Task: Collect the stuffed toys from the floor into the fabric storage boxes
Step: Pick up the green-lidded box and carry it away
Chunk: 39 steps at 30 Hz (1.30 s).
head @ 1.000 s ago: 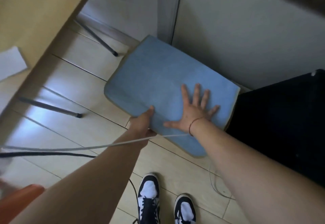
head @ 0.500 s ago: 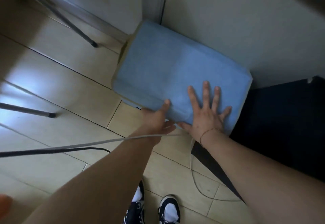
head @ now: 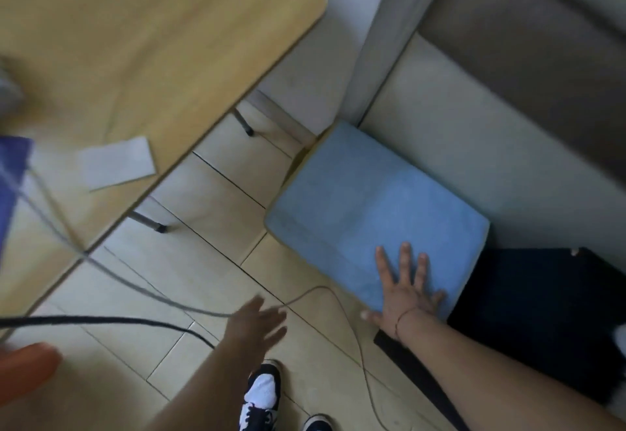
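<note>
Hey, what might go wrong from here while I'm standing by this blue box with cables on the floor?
1. The thin grey cable loops across the tiles right beside the black-and-white sneakers; a step might snag it.
2. The right hand presses flat on the soft blue fabric box lid; leaning harder may buckle it.

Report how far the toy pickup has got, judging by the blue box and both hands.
Looks done: the blue fabric box is closed and sits on the floor in the corner by the wall. In hand: the right hand lies flat and open on its lid, while the left hand is open, empty and off the box. Left: unclear; no stuffed toys are in view on the tiled floor, only cables.
</note>
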Each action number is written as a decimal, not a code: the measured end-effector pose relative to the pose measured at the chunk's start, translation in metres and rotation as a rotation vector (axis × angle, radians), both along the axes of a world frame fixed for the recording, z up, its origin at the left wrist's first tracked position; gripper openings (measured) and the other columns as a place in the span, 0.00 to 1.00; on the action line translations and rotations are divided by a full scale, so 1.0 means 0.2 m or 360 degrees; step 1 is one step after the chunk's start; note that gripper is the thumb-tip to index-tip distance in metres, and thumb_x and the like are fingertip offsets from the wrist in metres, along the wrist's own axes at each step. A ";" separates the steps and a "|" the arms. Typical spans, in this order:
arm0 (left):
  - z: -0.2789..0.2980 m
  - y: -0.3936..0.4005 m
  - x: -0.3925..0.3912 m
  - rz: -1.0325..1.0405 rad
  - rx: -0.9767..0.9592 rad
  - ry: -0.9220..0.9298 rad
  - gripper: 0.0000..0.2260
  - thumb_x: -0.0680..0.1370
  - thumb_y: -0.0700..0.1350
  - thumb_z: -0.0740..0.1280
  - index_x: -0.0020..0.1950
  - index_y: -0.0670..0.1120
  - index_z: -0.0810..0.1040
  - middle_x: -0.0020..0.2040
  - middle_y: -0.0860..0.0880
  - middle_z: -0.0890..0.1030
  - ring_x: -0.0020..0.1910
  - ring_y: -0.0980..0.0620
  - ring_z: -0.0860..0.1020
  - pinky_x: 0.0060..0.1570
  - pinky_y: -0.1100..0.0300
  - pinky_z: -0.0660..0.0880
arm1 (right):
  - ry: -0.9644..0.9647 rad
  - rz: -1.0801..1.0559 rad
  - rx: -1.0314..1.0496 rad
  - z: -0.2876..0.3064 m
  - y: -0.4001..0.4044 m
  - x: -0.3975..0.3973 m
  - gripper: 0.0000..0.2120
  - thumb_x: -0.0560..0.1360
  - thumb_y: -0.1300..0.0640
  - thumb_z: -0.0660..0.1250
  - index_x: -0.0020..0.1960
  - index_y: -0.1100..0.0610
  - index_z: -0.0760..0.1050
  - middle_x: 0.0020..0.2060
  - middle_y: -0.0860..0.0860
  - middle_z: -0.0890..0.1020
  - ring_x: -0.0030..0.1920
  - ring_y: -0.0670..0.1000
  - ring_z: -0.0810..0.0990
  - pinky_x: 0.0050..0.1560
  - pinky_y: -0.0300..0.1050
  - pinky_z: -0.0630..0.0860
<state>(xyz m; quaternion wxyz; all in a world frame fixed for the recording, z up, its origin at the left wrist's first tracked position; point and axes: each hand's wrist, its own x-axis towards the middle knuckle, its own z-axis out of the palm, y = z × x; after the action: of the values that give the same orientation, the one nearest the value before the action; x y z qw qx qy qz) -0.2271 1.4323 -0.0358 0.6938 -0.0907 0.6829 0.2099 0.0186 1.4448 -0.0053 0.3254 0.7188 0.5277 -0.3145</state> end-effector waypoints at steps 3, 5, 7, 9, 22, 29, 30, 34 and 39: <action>0.12 -0.30 -0.13 -0.0030 -0.0263 0.0115 0.17 0.82 0.42 0.58 0.69 0.36 0.68 0.64 0.34 0.74 0.66 0.36 0.73 0.63 0.44 0.71 | 0.0080 0.0064 -0.0155 0.12 0.00 0.01 0.47 0.73 0.37 0.63 0.72 0.37 0.28 0.71 0.50 0.24 0.75 0.60 0.32 0.67 0.72 0.57; 0.23 -0.46 -0.16 -0.0408 -0.0276 0.0321 0.20 0.77 0.43 0.64 0.66 0.35 0.71 0.62 0.35 0.77 0.64 0.37 0.75 0.63 0.45 0.73 | 0.0146 0.0175 -0.0182 0.24 0.01 0.01 0.41 0.75 0.38 0.60 0.75 0.38 0.34 0.73 0.47 0.28 0.76 0.57 0.35 0.68 0.70 0.56; 0.37 -0.59 -0.12 -0.0874 -0.0137 0.0592 0.20 0.76 0.47 0.64 0.65 0.37 0.74 0.63 0.38 0.78 0.63 0.41 0.76 0.63 0.50 0.74 | 0.0179 0.0297 -0.0055 0.42 -0.01 -0.02 0.38 0.76 0.39 0.59 0.75 0.40 0.36 0.74 0.47 0.30 0.76 0.56 0.38 0.70 0.66 0.57; 0.62 -0.64 -0.01 -0.1117 0.0081 0.0663 0.17 0.76 0.54 0.65 0.63 0.52 0.76 0.62 0.49 0.79 0.63 0.50 0.76 0.63 0.60 0.71 | 0.0247 0.0351 0.0120 0.68 -0.05 -0.11 0.38 0.77 0.41 0.58 0.76 0.41 0.36 0.76 0.48 0.33 0.77 0.57 0.41 0.71 0.61 0.59; 2.06 -1.45 -1.00 -0.0876 0.0506 0.1979 0.49 0.69 0.69 0.62 0.75 0.60 0.29 0.78 0.53 0.34 0.78 0.45 0.36 0.71 0.33 0.41 | 0.0666 0.1602 0.0788 2.07 -0.80 -1.58 0.43 0.72 0.32 0.58 0.77 0.46 0.40 0.78 0.50 0.46 0.76 0.54 0.54 0.70 0.52 0.65; 2.45 -3.01 -1.42 0.0098 -0.0195 0.2118 0.45 0.70 0.69 0.61 0.77 0.60 0.36 0.79 0.53 0.37 0.79 0.48 0.41 0.74 0.37 0.43 | 0.1521 0.2338 0.0298 2.42 -1.97 -2.50 0.39 0.72 0.37 0.62 0.77 0.46 0.48 0.76 0.48 0.56 0.75 0.50 0.58 0.71 0.49 0.63; 2.49 -3.20 -1.40 0.0262 -0.0269 0.2098 0.44 0.71 0.68 0.61 0.77 0.60 0.37 0.79 0.54 0.37 0.79 0.49 0.42 0.74 0.38 0.43 | 0.1618 0.2400 0.0203 2.46 -2.20 -2.59 0.39 0.73 0.39 0.63 0.77 0.45 0.47 0.76 0.48 0.57 0.75 0.51 0.60 0.71 0.48 0.63; 2.63 -3.93 -1.18 0.0761 -0.0636 0.2061 0.42 0.73 0.68 0.59 0.76 0.62 0.34 0.79 0.55 0.35 0.79 0.49 0.40 0.74 0.39 0.43 | 0.1868 0.2777 -0.0227 2.60 -3.08 -2.80 0.37 0.76 0.43 0.62 0.74 0.38 0.40 0.76 0.48 0.57 0.74 0.51 0.60 0.69 0.48 0.64; 2.74 -4.67 -0.81 0.1246 -0.1102 0.2024 0.42 0.73 0.69 0.58 0.75 0.62 0.31 0.78 0.56 0.33 0.78 0.50 0.38 0.75 0.39 0.42 | 0.1850 0.3499 -0.0382 2.65 -4.00 -2.81 0.36 0.75 0.34 0.53 0.76 0.40 0.37 0.77 0.45 0.49 0.75 0.51 0.57 0.70 0.50 0.65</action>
<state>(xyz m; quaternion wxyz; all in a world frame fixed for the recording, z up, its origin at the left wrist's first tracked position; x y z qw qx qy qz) -0.3892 0.4978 0.5130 -0.0163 -0.3950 0.8904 0.2254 -0.5439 0.6440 0.5253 0.1979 -0.3819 0.8819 -0.1931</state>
